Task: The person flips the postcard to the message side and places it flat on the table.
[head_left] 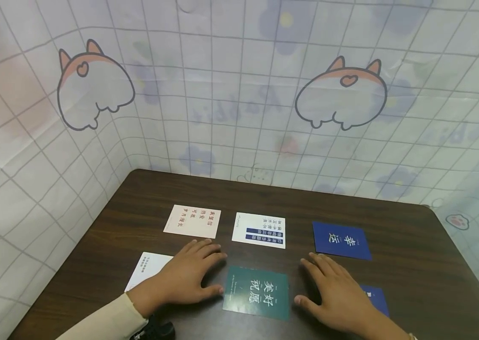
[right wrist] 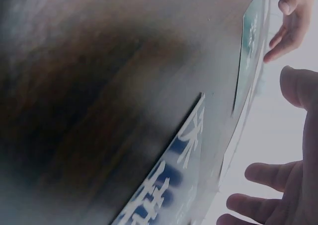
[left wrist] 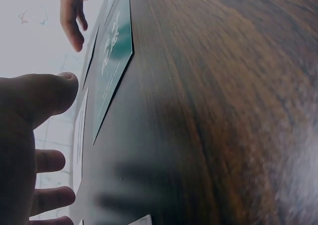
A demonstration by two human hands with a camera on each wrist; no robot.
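I have the left hand (head_left: 188, 274) and right hand (head_left: 337, 293) with fingers loosely spread, pinching nothing. Between them lies the green card (head_left: 257, 293), reading 美好祝愿 sideways, its left edge just beside the left thumb. A half-hidden blue card (head_left: 376, 298) shows past the right hand, and a partly covered white card (head_left: 148, 267) behind the left. Beyond the right fingertips I read 幸运 on the larger blue card (head_left: 341, 240). Past the left fingertips sit the pink card (head_left: 192, 221), including 岁月漫长, and the blue-banded white card (head_left: 256, 230), its print too small for me. Bare wood separates the green card from the right thumb. The dark wood-grain table (head_left: 414, 264) has rounded far corners, backed by a gridded cloth (head_left: 231, 56) with 2 corgi rumps.
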